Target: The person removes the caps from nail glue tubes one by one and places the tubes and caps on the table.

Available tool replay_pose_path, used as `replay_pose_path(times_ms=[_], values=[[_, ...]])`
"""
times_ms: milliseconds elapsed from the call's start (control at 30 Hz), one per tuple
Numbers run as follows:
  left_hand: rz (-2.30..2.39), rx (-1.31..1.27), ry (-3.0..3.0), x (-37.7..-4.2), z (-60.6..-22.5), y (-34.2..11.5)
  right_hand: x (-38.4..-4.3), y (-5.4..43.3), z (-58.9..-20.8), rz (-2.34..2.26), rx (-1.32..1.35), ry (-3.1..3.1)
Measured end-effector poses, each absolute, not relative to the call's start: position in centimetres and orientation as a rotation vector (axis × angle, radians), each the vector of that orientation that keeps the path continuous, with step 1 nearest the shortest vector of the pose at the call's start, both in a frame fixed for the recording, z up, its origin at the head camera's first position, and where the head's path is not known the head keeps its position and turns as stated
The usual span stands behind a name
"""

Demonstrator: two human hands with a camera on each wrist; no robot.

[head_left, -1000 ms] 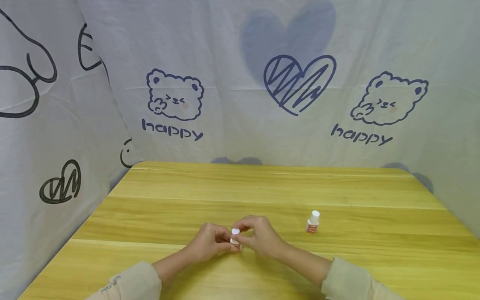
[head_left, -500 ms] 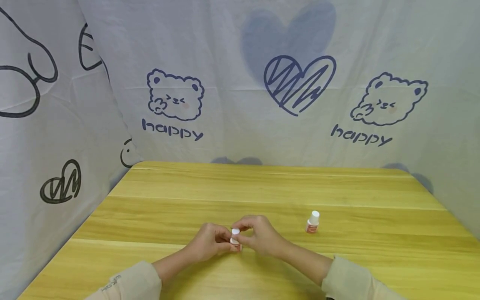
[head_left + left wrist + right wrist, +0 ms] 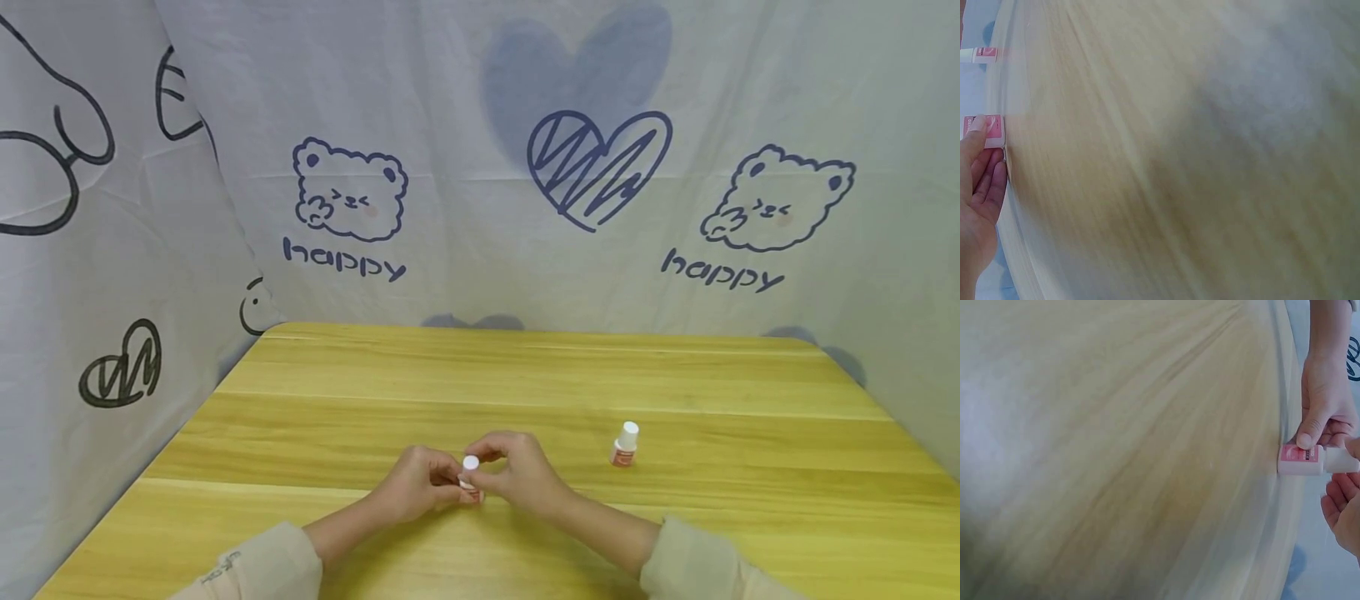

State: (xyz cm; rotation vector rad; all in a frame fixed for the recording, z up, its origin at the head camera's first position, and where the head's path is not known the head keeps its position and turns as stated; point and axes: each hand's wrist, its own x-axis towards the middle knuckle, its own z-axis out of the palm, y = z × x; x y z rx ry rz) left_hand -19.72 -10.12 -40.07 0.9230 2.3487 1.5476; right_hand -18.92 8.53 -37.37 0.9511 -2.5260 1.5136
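Observation:
A small white bottle (image 3: 1300, 468) with a pink-red label stands upright on the table, between the two hands. My left hand (image 3: 412, 487) grips its body low down, the thumb across the label in the right wrist view. The bottle's white cap (image 3: 471, 462) is pinched between the thumb and fingers of my right hand (image 3: 525, 473). The cap sits on the bottle's neck; whether it is loose I cannot tell. In the left wrist view the label (image 3: 994, 127) shows beside the left thumb, while the cap is out of frame.
A second capped bottle (image 3: 624, 447) of the same look stands upright to the right of the right hand. The wooden table (image 3: 360, 383) stretches back to a white cloth backdrop (image 3: 465, 250) with printed bears and hearts, and more cloth (image 3: 150, 267) hangs along the left.
My right thumb has shifted slightly leftward across the cap, and the right sleeve has moved a little left. The left hand and the second bottle stay where they were.

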Motion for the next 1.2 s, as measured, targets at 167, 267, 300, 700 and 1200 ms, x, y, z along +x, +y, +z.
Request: replay_pose_path(times_ms=[167,267,300,700,1200], values=[[1.549,0.92,2.347,-19.72,-40.12,-10.1,-18.65,8.39,-37.51,1.498,0.86,-2.522],[1.549,0.918,2.343,-19.74,-40.16,-10.08,-18.48,8.37,-37.55,1.485,0.837,-2.522],[1.549,0.917,2.343,-19.75,-40.17,-10.07,-18.43,8.37,-37.55,1.48,0.831,-2.523],[1.537,0.915,2.36,-19.78,-40.15,-10.08,-18.51,8.35,-37.5,1.482,0.863,-2.516],[1.515,0.877,2.378,-19.7,-40.05,-10.07,-19.01,8.73,-37.31,1.519,0.968,-2.543]])
